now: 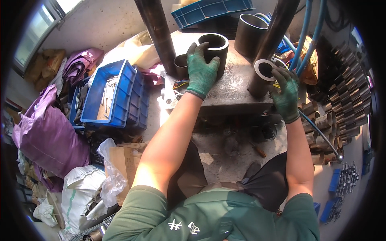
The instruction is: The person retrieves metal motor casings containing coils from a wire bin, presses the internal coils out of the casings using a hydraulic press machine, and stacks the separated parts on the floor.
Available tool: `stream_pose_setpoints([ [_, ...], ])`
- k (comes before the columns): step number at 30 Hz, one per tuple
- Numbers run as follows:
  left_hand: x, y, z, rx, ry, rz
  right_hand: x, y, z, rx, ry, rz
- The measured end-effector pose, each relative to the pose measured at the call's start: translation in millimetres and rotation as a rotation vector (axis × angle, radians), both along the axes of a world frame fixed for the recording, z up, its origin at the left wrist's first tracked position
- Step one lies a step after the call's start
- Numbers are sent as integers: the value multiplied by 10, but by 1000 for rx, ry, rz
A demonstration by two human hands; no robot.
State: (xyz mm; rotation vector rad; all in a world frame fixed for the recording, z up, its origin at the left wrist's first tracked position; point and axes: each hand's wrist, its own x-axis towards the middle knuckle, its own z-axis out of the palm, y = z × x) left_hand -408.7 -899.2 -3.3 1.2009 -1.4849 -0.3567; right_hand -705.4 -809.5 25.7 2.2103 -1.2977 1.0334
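Observation:
Both my hands wear green gloves with dark fingertips. My left hand (201, 74) is closed on a wide, dark steel tube (223, 54), its fingers over the bright rim and its thumb against the wall. To the right, my right hand (286, 94) grips a narrower, thick-walled steel tube (257, 83) at the near right corner of a metal machine table (235, 86). Both tubes stand on end. Left of my left hand is a small dark tube (181, 69), partly hidden by that hand. Behind the narrower tube stands a larger open tube (246, 38).
Two dark round columns (156, 32) (277, 30) rise from the machine table. Blue hoses (302, 38) hang at the right. A blue crate (124, 98) with metal rods is at the left. Stacked metal tubes (343, 102) line the right side. Purple sacks (50, 138) lie far left.

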Motion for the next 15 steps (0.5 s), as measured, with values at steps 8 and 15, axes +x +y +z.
stream_pose_setpoints([
  [8, 667, 188, 173, 261, 224, -331, -112, -181, -335, 457, -544, -42],
  [15, 1067, 667, 248, 479, -479, -182, -225, 52, -316, 864, -631, 0],
])
